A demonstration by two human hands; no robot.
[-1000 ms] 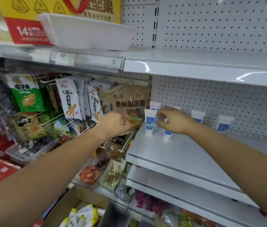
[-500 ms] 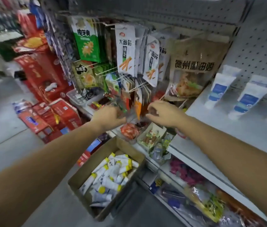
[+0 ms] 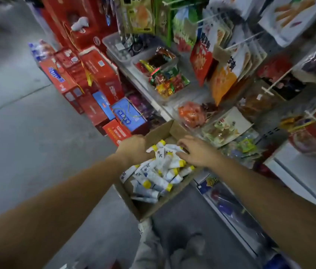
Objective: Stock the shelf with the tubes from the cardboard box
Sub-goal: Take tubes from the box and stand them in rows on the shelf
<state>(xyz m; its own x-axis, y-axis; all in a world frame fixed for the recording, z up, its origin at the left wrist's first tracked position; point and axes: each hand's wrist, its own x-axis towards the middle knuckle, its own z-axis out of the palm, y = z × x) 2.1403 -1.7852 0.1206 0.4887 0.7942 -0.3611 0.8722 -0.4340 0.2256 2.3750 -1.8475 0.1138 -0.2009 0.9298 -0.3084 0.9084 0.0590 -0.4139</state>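
Tubes [image 3: 154, 178], white with yellow caps, are lying jumbled in the cardboard box [image 3: 143, 210] on the floor below the shelf [image 3: 308, 171], likely so both hands can be dipping in at once. The left hand [image 3: 134, 147] is curling over the near pile, seemingly closing on a tube at its fingertips, though I cannot tell if it is gripped. The right hand [image 3: 196, 152] is lying spread, palm down, pressing on the tubes, holding nothing yet. Hanging snack packets [image 3: 227, 74] are crowding above.
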